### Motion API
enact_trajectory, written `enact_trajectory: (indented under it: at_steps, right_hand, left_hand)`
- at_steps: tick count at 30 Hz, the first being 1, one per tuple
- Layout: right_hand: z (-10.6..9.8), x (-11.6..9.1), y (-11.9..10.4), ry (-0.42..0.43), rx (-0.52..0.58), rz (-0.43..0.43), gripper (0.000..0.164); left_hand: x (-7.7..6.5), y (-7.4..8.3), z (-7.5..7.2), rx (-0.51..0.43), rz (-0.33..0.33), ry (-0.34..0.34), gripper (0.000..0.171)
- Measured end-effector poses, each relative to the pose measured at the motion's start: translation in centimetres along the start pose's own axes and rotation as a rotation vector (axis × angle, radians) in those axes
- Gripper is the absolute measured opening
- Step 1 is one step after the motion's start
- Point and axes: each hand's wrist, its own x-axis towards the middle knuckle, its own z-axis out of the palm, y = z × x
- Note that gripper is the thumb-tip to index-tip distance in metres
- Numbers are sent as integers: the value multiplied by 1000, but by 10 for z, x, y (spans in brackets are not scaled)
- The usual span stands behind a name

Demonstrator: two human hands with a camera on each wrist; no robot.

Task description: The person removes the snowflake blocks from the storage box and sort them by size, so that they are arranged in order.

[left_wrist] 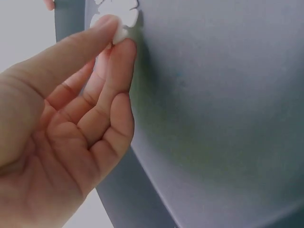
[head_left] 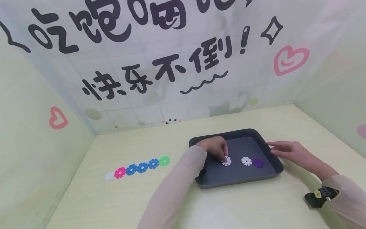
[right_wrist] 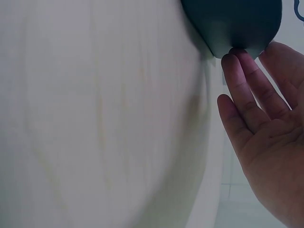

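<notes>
My left hand [head_left: 215, 148] reaches into the dark grey tray [head_left: 237, 182]. Between thumb and index finger it pinches a white notched plastic disc [left_wrist: 124, 12], low over the tray floor. Another white notched disc [head_left: 246, 161] lies to the right in the tray, edge to edge with a purple disc [head_left: 258, 163]. At the tray's right side is my right hand [head_left: 290, 152], its fingers nearly straight and the fingertips right at the outer wall. In the right wrist view, these fingers [right_wrist: 243, 90] meet the dark tray wall [right_wrist: 232, 23].
Left of the tray, a row of discs lies on the pale wooden table [head_left: 114, 203]: white [head_left: 109, 176], pink [head_left: 120, 172], several blue [head_left: 142, 167] and green [head_left: 164, 161]. Printed fabric walls [head_left: 160, 105] enclose the back and sides.
</notes>
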Motion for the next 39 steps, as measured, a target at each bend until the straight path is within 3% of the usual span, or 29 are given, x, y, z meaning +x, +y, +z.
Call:
enact_trajectory:
  at_steps: [8,20,28,39]
  right_hand:
    - [1,0,0,8,-5,-12,43]
    - [0,-1,1,2,-8,-8,43]
    - [1,0,3,18,-7,-21,42]
    - [1,0,4,18,-13,-23,42]
  left_hand:
    - [-12,-7,-12,-1,73,-8,6]
    - [-37,-21,-35,13,97,44,8]
    - [-66,-36,-55,52,76,81,7]
    - [-113,-75,-74,35,55,137,6]
